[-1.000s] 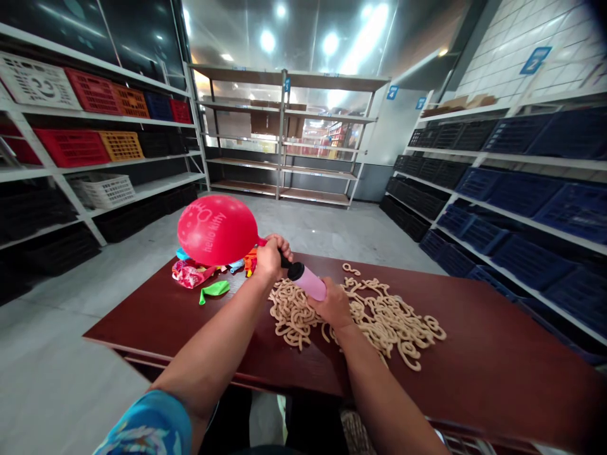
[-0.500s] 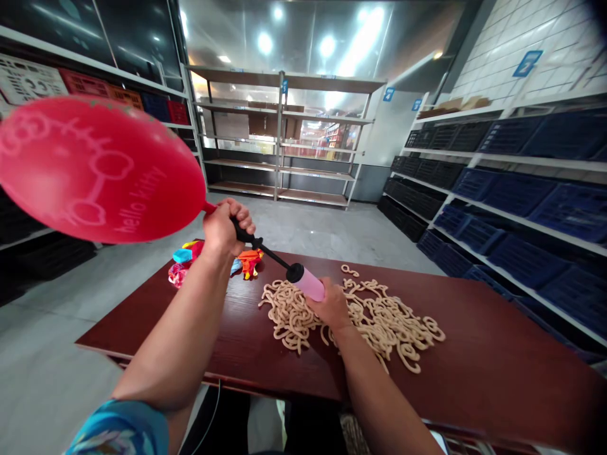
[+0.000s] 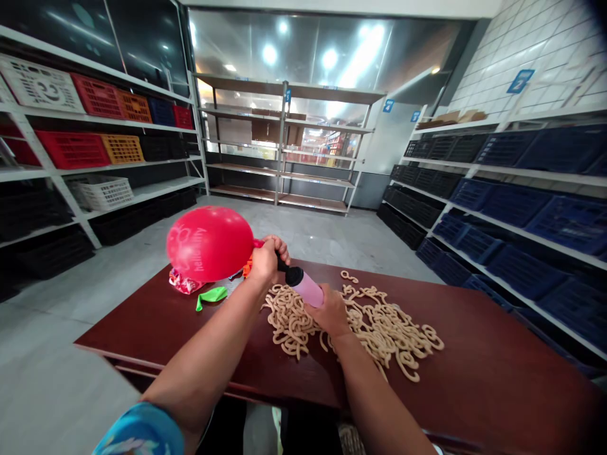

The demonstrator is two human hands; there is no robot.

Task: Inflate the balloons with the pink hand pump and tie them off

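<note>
You get one view, from the camera on your head: it faces forward and tilts down, close over the bench [image 3: 474, 392] in the lower frame, your left hand [image 3: 264, 260] and right hand [image 3: 332, 311] centred, far shelves [image 3: 284, 91] above.

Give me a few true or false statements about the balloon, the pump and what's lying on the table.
1. The left hand grips the neck of the red balloon. True.
2. The right hand holds a blue pump. False: the pump is pink.
3. A flat green balloon lies on the table. True.
4. The beige curly pieces sit in a basket. False: they lie loose on the table.
</note>
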